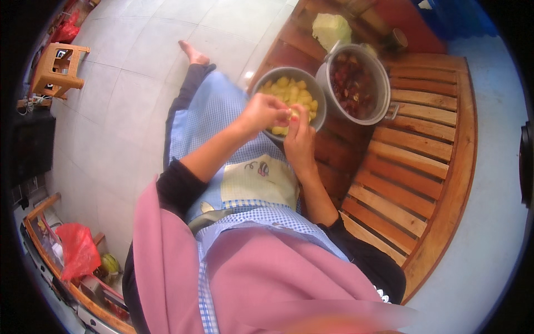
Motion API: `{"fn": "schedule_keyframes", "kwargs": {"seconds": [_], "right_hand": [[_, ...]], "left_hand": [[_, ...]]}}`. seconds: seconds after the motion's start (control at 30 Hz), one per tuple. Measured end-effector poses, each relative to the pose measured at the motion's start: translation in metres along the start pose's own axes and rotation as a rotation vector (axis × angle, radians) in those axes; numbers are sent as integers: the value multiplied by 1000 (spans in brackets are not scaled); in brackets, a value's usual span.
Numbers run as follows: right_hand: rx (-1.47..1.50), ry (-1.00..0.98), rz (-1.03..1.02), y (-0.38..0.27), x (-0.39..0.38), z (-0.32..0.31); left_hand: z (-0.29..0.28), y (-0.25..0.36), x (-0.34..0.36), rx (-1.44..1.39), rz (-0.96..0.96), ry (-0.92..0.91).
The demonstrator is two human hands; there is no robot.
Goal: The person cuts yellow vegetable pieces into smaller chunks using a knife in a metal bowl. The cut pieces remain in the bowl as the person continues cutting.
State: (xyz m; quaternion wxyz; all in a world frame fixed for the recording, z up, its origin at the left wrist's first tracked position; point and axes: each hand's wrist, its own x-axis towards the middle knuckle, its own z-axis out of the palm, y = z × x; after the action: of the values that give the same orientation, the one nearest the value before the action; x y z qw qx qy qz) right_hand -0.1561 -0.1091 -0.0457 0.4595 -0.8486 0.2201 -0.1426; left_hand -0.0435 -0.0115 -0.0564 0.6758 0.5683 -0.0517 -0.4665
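My left hand (262,116) and my right hand (301,142) meet over the near side of a round grey metal bowl (321,114). Yellow chunks (286,89), like cut potato, fill much of it. Between the fingertips of both hands is a small pale yellow piece (292,113), mostly covered by the fingers. Both hands are closed in a pinch. To the right of the bowl stands a larger metal pot (384,83) with dark red-brown pieces (351,83) in it; neither hand touches it.
The bowl and pot stand on a slatted wooden bench (409,150). A piece of cabbage (332,30) lies behind the pot, near a cup-like container (397,40). A blue checked apron (214,119) covers my lap. At left are a plastic stool (60,69) and a red plastic bag (78,250).
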Motion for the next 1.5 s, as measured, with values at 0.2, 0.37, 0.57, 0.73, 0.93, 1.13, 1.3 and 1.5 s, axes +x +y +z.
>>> {"fn": "schedule_keyframes", "kwargs": {"seconds": [0.2, 0.37, 0.57, 0.73, 0.93, 1.13, 1.3, 1.5], "right_hand": [[-9, -1, 41, 13, -10, 10], [509, -61, 413, 30, -5, 5], [716, -16, 593, 30, 10, -7], [734, -64, 626, 32, 13, -10], [775, -131, 596, 39, 13, -15], [463, -138, 318, 29, 8, -9], [182, -130, 51, 20, 7, -1], [48, -110, -138, 9, 5, -1]], "left_hand": [[1, -17, -17, -1, -114, -37], [2, -21, -11, 98, -80, -156], [-7, -14, 40, 930, 608, 251], [-7, -22, 53, 1364, 315, 161], [-16, -21, 47, 1140, 516, 256], [-17, -9, 24, 194, 122, 134], [-13, -4, 5, 106, 35, 96], [-12, -2, -6, 83, 24, 75]]}}
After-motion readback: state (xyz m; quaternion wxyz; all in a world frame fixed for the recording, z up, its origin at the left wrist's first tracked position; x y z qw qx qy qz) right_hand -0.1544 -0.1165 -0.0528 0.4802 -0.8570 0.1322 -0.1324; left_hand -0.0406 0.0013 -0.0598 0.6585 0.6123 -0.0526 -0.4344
